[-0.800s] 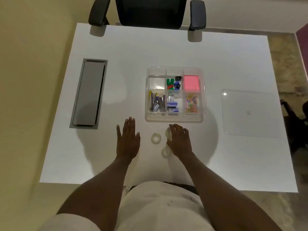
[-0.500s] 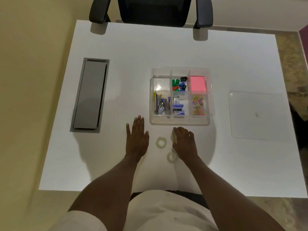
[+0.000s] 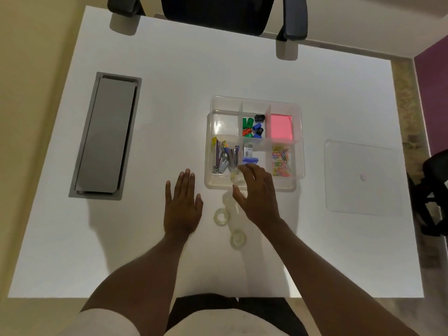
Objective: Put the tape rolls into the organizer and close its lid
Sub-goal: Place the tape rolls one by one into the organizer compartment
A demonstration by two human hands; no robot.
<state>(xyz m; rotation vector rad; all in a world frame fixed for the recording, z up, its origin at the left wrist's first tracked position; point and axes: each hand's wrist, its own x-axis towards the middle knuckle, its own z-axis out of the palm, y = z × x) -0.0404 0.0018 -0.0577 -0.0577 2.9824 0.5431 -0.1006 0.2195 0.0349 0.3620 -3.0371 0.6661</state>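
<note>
A clear plastic organizer [image 3: 299,146] with six compartments stands open in the middle of the white table; its far-left compartment holds nothing. My right hand [image 3: 259,197] is raised over the organizer's near edge, fingers closed on a clear tape roll [image 3: 234,176]. Two more clear tape rolls lie on the table: one [image 3: 221,216] just left of my right wrist, another [image 3: 238,239] nearer to me. My left hand [image 3: 182,207] lies flat on the table, palm down, fingers apart, left of the rolls. The clear lid [image 3: 361,178] lies flat on the table to the organizer's right.
The organizer holds staplers [image 3: 224,158], staple boxes [image 3: 249,157], paper clips [image 3: 281,161], pink sticky notes [image 3: 280,128] and small coloured sharpeners [image 3: 253,127]. A grey cable hatch [image 3: 105,135] is set into the table at the left. A black chair [image 3: 218,10] stands at the far edge.
My right hand has lifted a tape roll off the table and carried it forward to the organizer's near edge. My left hand stays flat. The camera has come closer.
</note>
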